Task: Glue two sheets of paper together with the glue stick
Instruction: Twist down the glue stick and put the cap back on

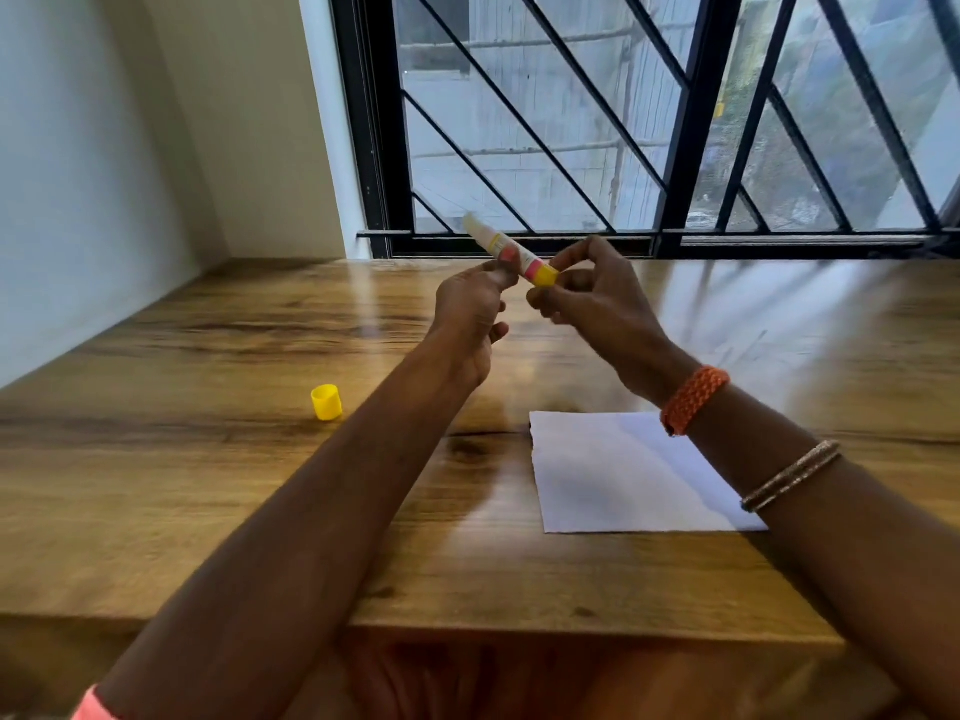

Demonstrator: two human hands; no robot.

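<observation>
Both hands were raised above the surface [260,356]: the left hand [470,314] gripped the glue stick [511,250], long axis from ten to four o'clock, the right hand [597,298] pinched its yellow base, with the paper [613,475] below at five o'clock.

A glossy wood-grain bench [208,485] carries a yellow glue-stick cap [326,402] standing open end up at left and white paper [613,475] lying flat at right, well apart.
</observation>
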